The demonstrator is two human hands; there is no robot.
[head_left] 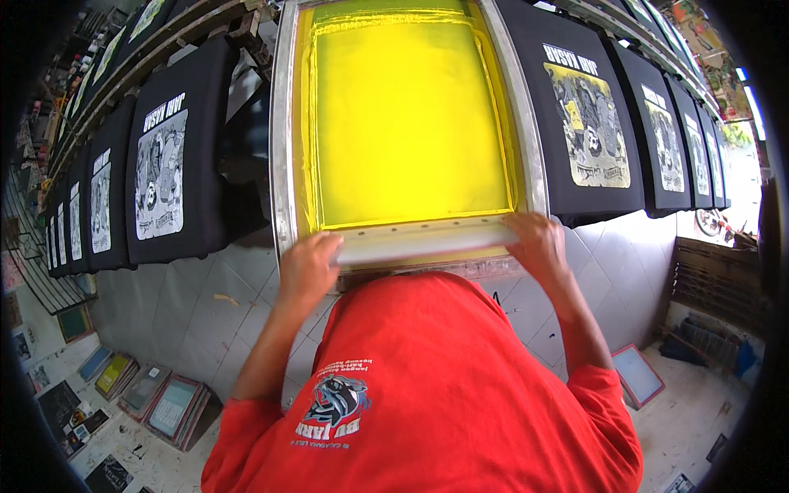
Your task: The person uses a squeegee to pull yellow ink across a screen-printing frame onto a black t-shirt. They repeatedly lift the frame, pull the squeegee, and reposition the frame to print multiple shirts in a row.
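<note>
In front of me lies a screen printing frame with metal sides, its mesh coated in bright yellow ink. A long pale squeegee spans the near end of the mesh, just below the yellow area. My left hand is closed round the squeegee's left end, and my right hand grips its right end. Both hands are slightly blurred. The squeegee's lower edge and whatever lies beneath the frame are hidden.
Black T-shirts with printed pictures lie on boards in rows, one nearby at left and one at right. Wooden rails run behind the left row. Several frames lean together on the floor at lower left; another frame stands at lower right.
</note>
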